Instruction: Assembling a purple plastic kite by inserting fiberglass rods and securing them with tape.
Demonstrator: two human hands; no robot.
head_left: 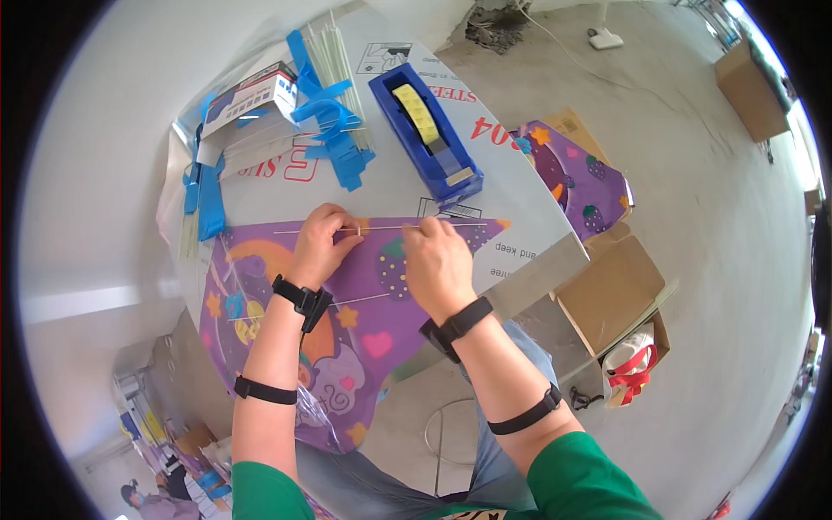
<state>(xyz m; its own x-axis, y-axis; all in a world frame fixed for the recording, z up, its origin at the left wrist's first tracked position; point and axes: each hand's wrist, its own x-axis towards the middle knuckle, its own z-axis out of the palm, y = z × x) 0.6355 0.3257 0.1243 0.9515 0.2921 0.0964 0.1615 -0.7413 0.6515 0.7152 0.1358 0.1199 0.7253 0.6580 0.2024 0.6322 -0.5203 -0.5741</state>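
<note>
A purple kite sail (pixel 381 342), printed with stars, hearts and a strawberry, lies spread over the near part of the table and hangs past its edge. Along its far edge runs a thin white rod (pixel 468 225). My left hand (pixel 319 247) is closed, thumb and finger pinching at this rod near a small white piece. To its right, my right hand (pixel 439 264) has its fingers bent together over the same rod; the fingertips are partly hidden. Another thin rod (pixel 364 300) crosses the middle of the sail, below my hands.
Beyond the sail stands a blue tape dispenser (pixel 433 143) with a yellow roll. Farther left are a small box (pixel 251 100), blue strips (pixel 347 160) and a bundle of pale rods (pixel 329 61). Right of the table are an open carton (pixel 611 290) and another purple printed sheet (pixel 581 178).
</note>
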